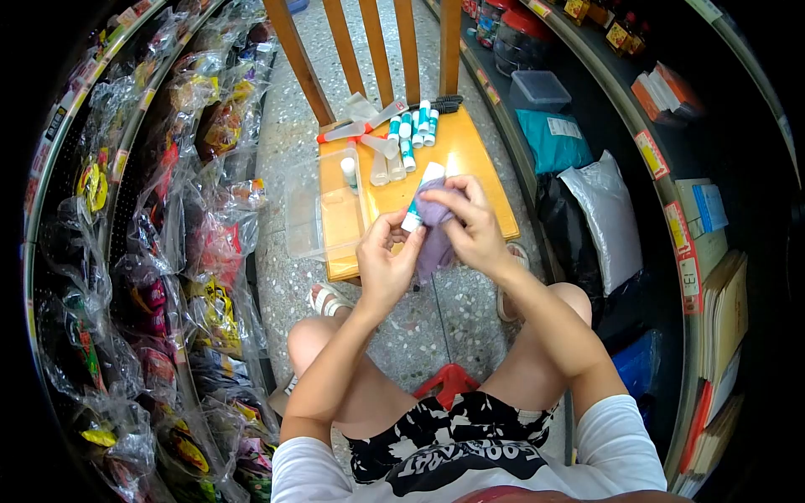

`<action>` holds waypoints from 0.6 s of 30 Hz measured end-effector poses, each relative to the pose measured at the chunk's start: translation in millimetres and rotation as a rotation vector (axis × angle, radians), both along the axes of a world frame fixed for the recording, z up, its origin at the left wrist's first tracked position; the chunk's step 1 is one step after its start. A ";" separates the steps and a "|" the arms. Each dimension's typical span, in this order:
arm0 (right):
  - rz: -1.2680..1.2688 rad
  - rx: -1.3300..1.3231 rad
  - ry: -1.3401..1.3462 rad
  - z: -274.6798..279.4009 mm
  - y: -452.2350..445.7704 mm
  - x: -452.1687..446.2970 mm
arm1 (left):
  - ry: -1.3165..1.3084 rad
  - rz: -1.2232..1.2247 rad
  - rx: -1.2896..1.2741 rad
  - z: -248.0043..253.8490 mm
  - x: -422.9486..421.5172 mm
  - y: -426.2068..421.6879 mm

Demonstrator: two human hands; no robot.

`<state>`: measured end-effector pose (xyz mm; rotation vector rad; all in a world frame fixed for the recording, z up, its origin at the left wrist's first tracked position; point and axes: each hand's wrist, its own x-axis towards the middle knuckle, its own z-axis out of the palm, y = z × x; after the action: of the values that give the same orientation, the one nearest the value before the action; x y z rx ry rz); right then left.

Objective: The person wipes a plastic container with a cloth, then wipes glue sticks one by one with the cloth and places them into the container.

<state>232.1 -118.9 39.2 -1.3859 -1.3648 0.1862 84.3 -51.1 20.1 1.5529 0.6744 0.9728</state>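
The left hand [388, 258] is closed on the lower end of a white-and-teal tube [413, 215], pinching it between thumb and fingers. The right hand [471, 220] is closed on a purple cloth [435, 251], which wraps part of the tube; the lower cloth hangs loose. The tube is tilted, its white upper end leaning away from the person and to the right, above the near part of the wooden chair seat [482, 163]. Beyond the hands, a cluster of similar tubes [408, 156] stands on the seat. Translucent containers with red ends [344, 132] lie beside the cluster, and a black bristled item [449, 104] lies behind it. To the left, a clear plastic box [306, 205] overhangs the seat edge. Outermost, shelves flank the chair: bagged packets [220, 251] at left, a silver parcel [610, 220] and a teal parcel [553, 141] at right.
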 end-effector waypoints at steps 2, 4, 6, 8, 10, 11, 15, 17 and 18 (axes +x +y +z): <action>-0.048 0.016 0.026 3.2 2.3 10.0 | -0.047 -0.039 -0.080 3.5 1.3 -5.5; -0.083 0.013 0.028 4.5 4.5 19.9 | -0.044 -0.058 -0.087 2.4 0.6 -8.6; -0.099 -0.004 0.052 5.4 6.1 22.9 | 0.004 -0.053 -0.018 0.5 0.7 -9.2; -0.113 0.000 0.054 6.9 6.0 21.7 | 0.033 -0.060 -0.005 4.4 -0.5 -11.1; -0.043 -0.064 0.128 11.0 1.3 16.5 | 0.077 -0.046 0.038 4.9 -1.1 -12.7; -0.007 -0.094 0.165 12.0 0.4 14.6 | 0.106 -0.029 0.078 3.5 -1.2 -12.5; 0.115 -0.114 0.270 8.6 3.0 19.9 | 0.192 0.030 0.270 3.8 -2.2 -12.1; 0.141 -0.099 0.276 7.7 1.9 19.6 | 0.198 0.049 0.283 3.6 -1.5 -13.9; 0.155 -0.091 0.278 7.3 2.0 19.0 | 0.200 0.059 0.290 3.9 -1.0 -14.3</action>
<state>251.1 -116.8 46.6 -1.2746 -1.2411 0.5299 83.3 -65.4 24.0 1.9135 0.7464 1.0008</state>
